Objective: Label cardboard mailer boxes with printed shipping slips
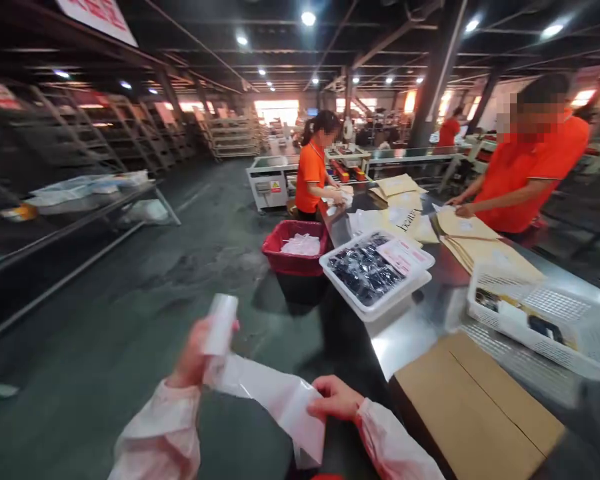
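In front of me hangs a roll of white plastic film or labels (222, 325), with a loose strip (275, 400) pulled out from it toward the right. My left hand (194, 353) is wrapped round the roll, its fingers partly hidden behind it. The free strip is pinched near its end by my right hand (337, 398), thumb on top; the tail folds down below the fingers. Both hands are over the floor, left of the metal table (393, 343). I cannot make out any print on the strip.
A brown cardboard box (475, 407) is close on my right. White trays of black bagged items (365, 270) overhang the table edge; a white perforated basket (545, 320) and yellow envelopes (470, 233) lie beyond. A red tub (295, 247) stands beside the table. Two co-workers in orange work there.
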The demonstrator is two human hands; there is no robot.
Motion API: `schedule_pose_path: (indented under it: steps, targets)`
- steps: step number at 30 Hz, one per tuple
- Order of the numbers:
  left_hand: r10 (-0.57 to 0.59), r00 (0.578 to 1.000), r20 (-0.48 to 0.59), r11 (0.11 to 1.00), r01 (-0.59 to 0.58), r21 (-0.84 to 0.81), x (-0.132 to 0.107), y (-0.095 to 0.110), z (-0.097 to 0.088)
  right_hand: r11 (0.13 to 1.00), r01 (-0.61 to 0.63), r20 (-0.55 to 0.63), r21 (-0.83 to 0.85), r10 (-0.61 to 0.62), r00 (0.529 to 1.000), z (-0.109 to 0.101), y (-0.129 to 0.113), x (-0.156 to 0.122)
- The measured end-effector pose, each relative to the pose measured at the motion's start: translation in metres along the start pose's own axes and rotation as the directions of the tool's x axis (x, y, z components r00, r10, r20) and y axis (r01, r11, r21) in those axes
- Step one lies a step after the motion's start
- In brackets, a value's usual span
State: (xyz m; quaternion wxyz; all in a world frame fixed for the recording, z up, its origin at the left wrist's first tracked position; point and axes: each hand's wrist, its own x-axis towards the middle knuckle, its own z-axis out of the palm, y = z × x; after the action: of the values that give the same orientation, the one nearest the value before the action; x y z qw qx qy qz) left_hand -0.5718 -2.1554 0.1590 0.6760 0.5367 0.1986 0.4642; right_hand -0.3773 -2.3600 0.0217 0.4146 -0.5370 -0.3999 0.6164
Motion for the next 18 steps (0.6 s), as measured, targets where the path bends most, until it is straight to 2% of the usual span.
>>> schedule_pose_path:
  steps: [1, 2, 3, 4, 6, 8, 10, 12, 16, 18]
  targets:
    - [-0.062, 0.998, -0.019, 0.982, 0.064, 0.175, -0.005, -0.003, -0.004, 0.991, 0.036, 0.008, -0.131, -0.035, 0.999, 0.0, -0.014, 0.013]
    - [-0.126, 0.991, -0.033, 0.917, 0.129, 0.377, -0.01, -0.011, -0.006, 0.959, 0.085, 0.022, -0.269, -0.082, 0.996, 0.002, -0.029, 0.028]
    - [-0.206, 0.978, -0.036, 0.806, 0.19, 0.561, -0.014, -0.02, -0.006, 0.91, 0.143, 0.045, -0.39, -0.136, 0.99, 0.005, -0.043, 0.045]
    - [-0.292, 0.956, 0.003, 0.725, 0.22, 0.653, -0.016, -0.031, -0.006, 0.854, 0.208, 0.086, -0.476, -0.19, 0.978, 0.009, -0.056, 0.063]
    - [-0.444, 0.889, 0.115, 0.669, 0.244, 0.702, -0.014, -0.049, -0.009, 0.789, 0.318, 0.184, -0.525, -0.26, 0.948, 0.017, -0.077, 0.101]
    - [-0.515, 0.846, 0.136, 0.649, 0.281, 0.707, -0.006, -0.056, -0.019, 0.844, 0.304, 0.231, -0.442, -0.221, 0.948, 0.023, -0.09, 0.139]
    - [-0.532, 0.846, 0.039, 0.603, 0.346, 0.718, 0.004, -0.05, -0.036, 0.921, 0.189, 0.266, -0.34, -0.099, 0.959, 0.029, -0.095, 0.171]
    - [-0.511, 0.858, -0.056, 0.594, 0.4, 0.698, 0.013, -0.037, -0.056, 0.968, 0.085, 0.315, -0.238, -0.006, 0.949, 0.035, -0.096, 0.196]
    - [-0.436, 0.878, -0.199, 0.678, 0.465, 0.569, 0.023, -0.02, -0.094, 0.998, 0.002, 0.384, 0.057, -0.024, 0.923, 0.054, -0.091, 0.234]
    - [-0.397, 0.845, -0.358, 0.695, 0.532, 0.484, 0.027, -0.019, -0.116, 0.99, -0.05, 0.455, 0.135, -0.017, 0.89, 0.062, -0.084, 0.256]
